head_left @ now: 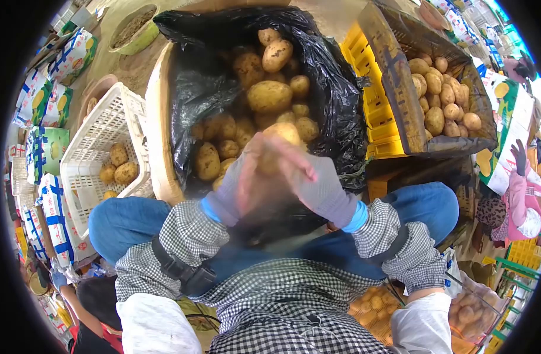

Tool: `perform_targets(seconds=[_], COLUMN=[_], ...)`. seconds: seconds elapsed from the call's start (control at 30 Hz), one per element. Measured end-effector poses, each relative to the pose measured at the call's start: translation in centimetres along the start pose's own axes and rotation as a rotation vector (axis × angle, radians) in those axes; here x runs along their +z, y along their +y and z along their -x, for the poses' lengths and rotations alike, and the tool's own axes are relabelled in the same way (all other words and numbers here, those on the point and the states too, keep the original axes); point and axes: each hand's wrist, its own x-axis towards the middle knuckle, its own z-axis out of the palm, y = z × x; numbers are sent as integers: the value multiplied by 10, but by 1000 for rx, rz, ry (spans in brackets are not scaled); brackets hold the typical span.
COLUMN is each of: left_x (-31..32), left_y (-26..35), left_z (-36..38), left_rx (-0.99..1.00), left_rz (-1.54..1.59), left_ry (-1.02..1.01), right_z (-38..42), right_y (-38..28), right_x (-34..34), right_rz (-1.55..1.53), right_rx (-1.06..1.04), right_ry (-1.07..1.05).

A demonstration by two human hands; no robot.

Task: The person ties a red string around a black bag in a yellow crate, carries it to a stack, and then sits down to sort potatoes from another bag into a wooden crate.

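Note:
Both hands are close together over the near part of a box lined with black plastic (341,112), which holds several potatoes (269,96). My left hand (241,180) and my right hand (311,177) wear greyish gloves with bare fingertips, blurred by motion. Their fingers are pressed around a potato (282,134), which shows between and just beyond the fingertips. The palms' inner sides are smeared, so the exact contact is hard to see.
At the left stands a white plastic basket (81,147) with several potatoes. A lined crate (394,88) of potatoes is at the right, beside a yellow crate (379,106). Co-workers (521,200) (99,304) sit at the right and lower left.

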Motion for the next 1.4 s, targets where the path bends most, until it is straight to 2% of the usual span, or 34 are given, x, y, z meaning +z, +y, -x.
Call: perform_targets(seconds=[0.03, 0.1, 0.17, 0.23, 0.27, 0.3, 0.33, 0.37, 0.43, 0.5, 0.53, 0.57, 0.6, 0.67, 0.77, 0.8, 0.87, 0.9, 0.93, 0.97, 1.0, 1.03, 1.07, 1.17, 1.2, 1.27, 1.37, 1.4], left_x=[-2, -3, 2, -5, -7, -8, -7, -5, 1, 8, 10, 12, 14, 17, -10, -11, -8, -3, 3, 3, 2, -5, -10, -6, -4, -1, -6, -6], left_y=[0, -4, -11, 1, 2, 2, -3, -7, -9, -7, -4, -4, -5, -7, 1, 3, 5, 4, 2, 3, 3, 5, 6, 6, 6, 7, 6, 6], left_z=[0, 4, 9, 4, 5, 6, 9, 10, 8, 6, 5, 5, 6, 4, 9, 10, 12, 11, 8, 8, 8, 9, 11, 14, 14, 12, 14, 15], left_rx=[22, 7, -45, 32, 33, 34, -1, -29, 19, 63, 82, 97, 72, 34, -94, -86, -77, -51, -21, -22, -23, -52, -80, -94, -93, -87, -95, -76], left_rz=[31, 24, -55, -210, -251, -291, -293, -293, -238, -223, -236, -248, -197, -91, 135, 158, 211, 75, -63, -64, -66, 69, 202, 353, 341, 314, 343, 320], left_ry=[-86, 41, 456, 45, 24, 4, 162, 318, 326, 279, 226, 172, 261, 431, 239, 202, 126, 236, 344, 331, 317, 183, 49, 271, 324, 426, 269, 270], right_z=[-1, -7, -8, -2, -2, -3, -9, -10, -11, 0, 2, -1, -8, -15, 8, 9, -2, -7, -6, -6, -5, -4, 4, -4, -7, -5, 6, 13], right_y=[-1, -4, -16, -10, -7, -4, -9, -8, -5, -2, -5, -6, -7, 0, -21, -16, -7, -5, -11, -17, -12, -10, -13, -10, -12, -13, -14, -14], right_x=[3, -4, -11, 2, 7, 3, -7, -8, -11, 2, 1, -3, -10, -9, -3, 1, 1, -1, -3, -5, -2, 0, -2, -6, -8, -8, -6, -4], right_rz=[-59, -204, -379, 38, 23, -178, -377, -341, -268, 73, 62, -86, -230, -174, 256, 236, 70, -10, -75, -140, -58, 23, 67, 48, -105, -154, -99, -61], right_rx=[-59, 55, 145, -227, -254, -57, 145, 128, 95, -230, -164, -33, 100, -77, -331, -327, -296, -282, -142, -1, -113, -224, -320, -310, -106, -47, -72, -97], right_ry=[13, 39, 51, 32, 61, 66, 73, 76, 83, 36, 4, 25, 47, 145, -64, -75, 63, 126, 113, 108, 109, 108, -23, -18, 49, 71, -46, -107])
